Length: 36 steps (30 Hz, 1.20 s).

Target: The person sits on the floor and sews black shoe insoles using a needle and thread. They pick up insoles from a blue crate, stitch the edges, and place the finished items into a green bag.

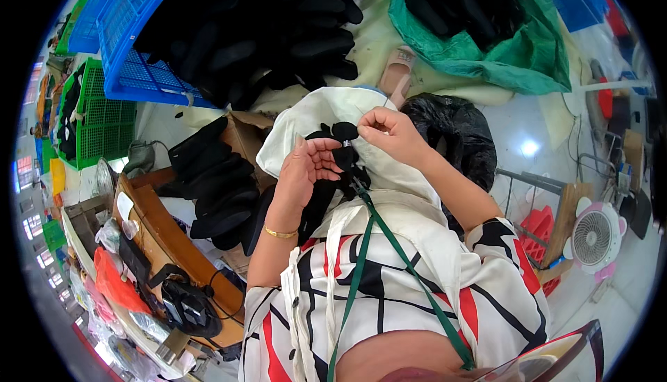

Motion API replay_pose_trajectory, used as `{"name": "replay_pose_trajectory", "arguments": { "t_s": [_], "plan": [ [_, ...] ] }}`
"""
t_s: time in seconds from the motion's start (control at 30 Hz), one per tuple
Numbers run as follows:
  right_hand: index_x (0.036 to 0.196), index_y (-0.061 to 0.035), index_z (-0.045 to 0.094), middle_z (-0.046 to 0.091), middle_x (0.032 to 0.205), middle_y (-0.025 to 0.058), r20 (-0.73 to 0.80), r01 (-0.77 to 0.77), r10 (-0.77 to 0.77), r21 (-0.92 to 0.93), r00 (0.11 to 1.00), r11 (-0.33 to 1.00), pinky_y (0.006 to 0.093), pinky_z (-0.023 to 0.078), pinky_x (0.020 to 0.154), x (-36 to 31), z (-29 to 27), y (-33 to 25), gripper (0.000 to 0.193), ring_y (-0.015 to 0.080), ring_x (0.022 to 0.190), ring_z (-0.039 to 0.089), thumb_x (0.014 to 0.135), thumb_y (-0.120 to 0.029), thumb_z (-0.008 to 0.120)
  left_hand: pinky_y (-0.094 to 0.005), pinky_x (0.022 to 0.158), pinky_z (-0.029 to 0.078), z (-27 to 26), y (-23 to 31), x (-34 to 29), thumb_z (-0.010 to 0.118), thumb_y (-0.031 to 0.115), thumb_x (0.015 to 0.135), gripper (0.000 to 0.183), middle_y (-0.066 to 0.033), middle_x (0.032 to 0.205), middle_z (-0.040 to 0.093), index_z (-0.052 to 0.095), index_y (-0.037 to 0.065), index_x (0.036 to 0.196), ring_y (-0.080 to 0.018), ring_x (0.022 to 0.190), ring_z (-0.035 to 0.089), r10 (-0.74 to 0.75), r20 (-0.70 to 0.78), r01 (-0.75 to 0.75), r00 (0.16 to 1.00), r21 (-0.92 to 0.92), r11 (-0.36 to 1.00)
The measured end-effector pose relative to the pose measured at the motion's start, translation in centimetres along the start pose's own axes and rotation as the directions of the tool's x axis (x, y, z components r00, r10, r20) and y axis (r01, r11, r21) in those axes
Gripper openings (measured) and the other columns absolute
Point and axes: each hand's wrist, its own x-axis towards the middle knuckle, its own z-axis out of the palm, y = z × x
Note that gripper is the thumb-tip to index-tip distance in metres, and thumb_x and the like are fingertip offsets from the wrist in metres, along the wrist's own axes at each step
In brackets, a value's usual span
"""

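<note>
My left hand has its fingers curled against a small black bow-shaped fabric piece, which has a shiny silvery band at its middle. Just to the right, my right hand is closed in a pinch beside the piece's edge. What sits between those fingertips is too small to make out. Both hands are over a white cloth spread on my lap. Below them, a green cord from my neck runs down to dark things I cannot tell apart.
A blue crate heaped with black padded pieces stands ahead. A green sack of similar pieces is at its right. Black pieces lie stacked by a wooden bench on my left. A black plastic bag and fan are right.
</note>
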Motion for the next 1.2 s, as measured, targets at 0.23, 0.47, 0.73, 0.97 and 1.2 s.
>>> {"name": "replay_pose_trajectory", "arguments": {
  "t_s": [0.23, 0.47, 0.73, 0.97, 1.2],
  "plan": [
    [0.092, -0.0011, 0.065, 0.062, 0.084, 0.0021, -0.092, 0.163, -0.19, -0.243, 0.978, 0.956, 0.025, 0.046, 0.07, -0.3, 1.8, 0.3, 0.012, 0.0093, 0.076, 0.056, 0.09, -0.013, 0.066, -0.0235, 0.069, 0.051, 0.1, -1.0, 0.9, 0.065, 0.022, 0.095, 0.028, -0.0036, 0.093, 0.066, 0.064, 0.0, 0.111, -0.0101, 0.08, 0.063, 0.067, -0.039, -0.061, 0.997, 0.139, 0.988],
    [0.094, -0.0017, 0.065, 0.062, 0.083, -0.0001, 0.053, -0.199, 0.192, 0.179, 0.98, 0.964, 0.0224, 0.047, 0.07, 0.1, 0.7, 2.4, 0.029, 0.0077, 0.073, 0.056, 0.099, -0.029, 0.057, -0.0282, 0.065, 0.05, 0.9, 0.2, 0.1, 0.076, 0.012, 0.081, 0.021, -0.0067, 0.089, 0.066, 0.068, 0.005, 0.1, -0.0182, 0.078, 0.063, 0.583, 0.017, -0.32, 0.813, 0.849, 0.42],
    [0.102, -0.0022, 0.068, 0.062, 0.082, -0.0018, 0.114, -0.196, 0.18, 0.143, 0.977, 0.97, 0.0219, 0.046, 0.067, 0.0, 3.3, 1.5, 0.025, 0.0058, 0.072, 0.055, 0.094, -0.026, 0.066, -0.0331, 0.076, 0.052, 1.0, 0.8, -0.8, 0.08, 0.016, 0.075, 0.041, -0.0101, 0.1, 0.064, 0.064, 0.005, 0.111, -0.0263, 0.091, 0.062, 0.634, 0.156, -0.382, 0.758, 0.894, 0.237],
    [0.105, -0.0031, 0.069, 0.061, 0.079, 0.0064, 0.112, 0.158, -0.132, -0.276, 0.985, 0.948, 0.0289, 0.047, 0.071, -0.9, 3.8, -0.2, 0.02, 0.0169, 0.077, 0.059, 0.091, -0.017, 0.065, -0.0296, 0.084, 0.05, -1.2, -0.7, -0.7, 0.072, 0.021, 0.087, 0.04, -0.0115, 0.105, 0.068, 0.062, 0.0, 0.121, -0.0208, 0.097, 0.065, 0.342, 0.074, -0.312, 0.937, 0.619, 0.721],
    [0.085, -0.0022, 0.063, 0.056, 0.073, 0.0136, -0.109, 0.334, -0.416, -0.432, 0.903, 0.838, 0.0371, 0.045, 0.06, -0.4, 4.7, -0.1, 0.01, 0.029, 0.066, 0.056, 0.085, -0.011, 0.069, -0.0319, 0.072, 0.049, -0.2, -0.7, 0.4, 0.067, 0.013, 0.09, 0.02, -0.0107, 0.084, 0.063, 0.068, 0.004, 0.108, -0.0233, 0.079, 0.061, 0.508, 0.125, -0.432, 0.852, 0.716, 0.548]
  ]
}}
